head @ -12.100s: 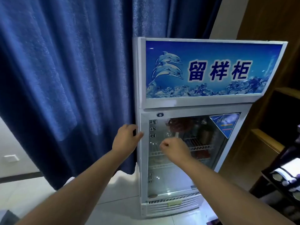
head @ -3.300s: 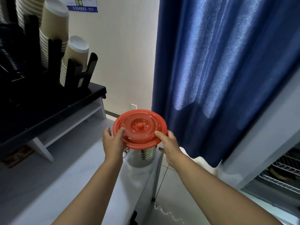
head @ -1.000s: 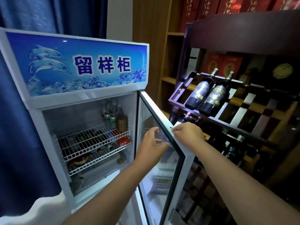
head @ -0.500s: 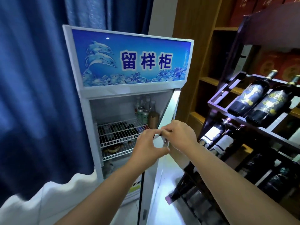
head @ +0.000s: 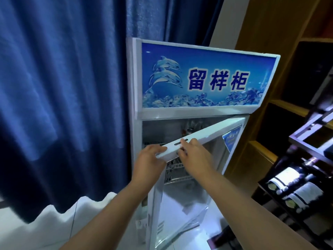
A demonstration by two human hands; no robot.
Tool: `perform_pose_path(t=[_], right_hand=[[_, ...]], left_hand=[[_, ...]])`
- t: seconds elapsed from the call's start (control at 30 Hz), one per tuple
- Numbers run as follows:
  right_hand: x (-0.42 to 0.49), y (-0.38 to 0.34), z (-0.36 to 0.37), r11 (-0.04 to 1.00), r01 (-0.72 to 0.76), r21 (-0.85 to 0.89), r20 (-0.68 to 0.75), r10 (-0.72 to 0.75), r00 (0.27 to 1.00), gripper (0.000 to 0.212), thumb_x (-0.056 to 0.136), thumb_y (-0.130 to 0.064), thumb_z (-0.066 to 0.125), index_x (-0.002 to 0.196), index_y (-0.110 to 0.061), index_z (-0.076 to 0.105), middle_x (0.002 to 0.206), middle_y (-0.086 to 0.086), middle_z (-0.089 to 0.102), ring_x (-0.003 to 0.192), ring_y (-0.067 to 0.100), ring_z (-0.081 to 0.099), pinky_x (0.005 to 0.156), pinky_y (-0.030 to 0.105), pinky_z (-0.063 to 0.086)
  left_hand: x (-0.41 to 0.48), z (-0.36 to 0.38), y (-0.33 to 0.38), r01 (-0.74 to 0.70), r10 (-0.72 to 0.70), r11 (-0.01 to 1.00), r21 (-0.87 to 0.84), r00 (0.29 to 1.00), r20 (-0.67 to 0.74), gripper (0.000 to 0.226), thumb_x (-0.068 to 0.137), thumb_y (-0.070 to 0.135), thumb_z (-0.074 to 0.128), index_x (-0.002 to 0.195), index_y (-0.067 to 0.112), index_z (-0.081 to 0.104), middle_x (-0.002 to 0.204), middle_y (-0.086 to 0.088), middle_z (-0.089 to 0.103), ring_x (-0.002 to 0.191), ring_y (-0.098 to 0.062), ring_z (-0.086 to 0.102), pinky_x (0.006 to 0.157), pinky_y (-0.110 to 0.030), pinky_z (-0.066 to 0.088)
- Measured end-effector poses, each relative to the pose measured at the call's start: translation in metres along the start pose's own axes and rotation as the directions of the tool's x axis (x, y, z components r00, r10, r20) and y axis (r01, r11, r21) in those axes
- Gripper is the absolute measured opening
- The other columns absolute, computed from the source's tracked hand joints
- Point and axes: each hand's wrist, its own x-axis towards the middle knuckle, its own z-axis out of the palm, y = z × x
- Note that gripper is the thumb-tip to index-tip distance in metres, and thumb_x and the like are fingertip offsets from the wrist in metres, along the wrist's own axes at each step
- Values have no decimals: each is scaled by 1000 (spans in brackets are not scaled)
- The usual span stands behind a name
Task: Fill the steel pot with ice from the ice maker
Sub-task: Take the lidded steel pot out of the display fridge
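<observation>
Left hand (head: 149, 160) and right hand (head: 195, 156) both clamp the half-open fridge door (head: 216, 130) along its top edge (wine bottles (head: 290, 176) at 3 o'clock).

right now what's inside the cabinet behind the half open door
Wire shelves and a few blurred containers near the top. The door hides much of the rest.
</observation>
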Motion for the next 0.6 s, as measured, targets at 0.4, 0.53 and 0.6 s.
perform_pose_path(t=[0.4,0.53,0.6], right_hand=[[51,-50,53,992,27,120,14,-29,999,71,90,-26,61,148,-27,20,134,-1,34,113,21,50,78,36,53],[64,-56,65,981,-22,192,6,22,1000,76,89,-23,61,150,-18,16,148,-1,27,128,21,40,97,38,46],[68,-56,72,977,-16,213,-6,17,1000,75,89,-21,60,150,-17,16,151,0,25,135,20,33,105,36,40]], left_hand=[[83,-31,-62,57,-70,995,-84,985,-159,36,83,17,66,119,23,59,109,14,58,98,-8,58,83,-20,42],[111,-34,-75,132,-160,978,-159,971,-177,37,80,20,70,114,19,54,104,10,63,95,-9,61,81,-25,48],[124,-36,-86,150,-171,980,-128,970,-171,49,78,28,71,123,18,52,116,7,63,102,-11,62,87,-34,52]])
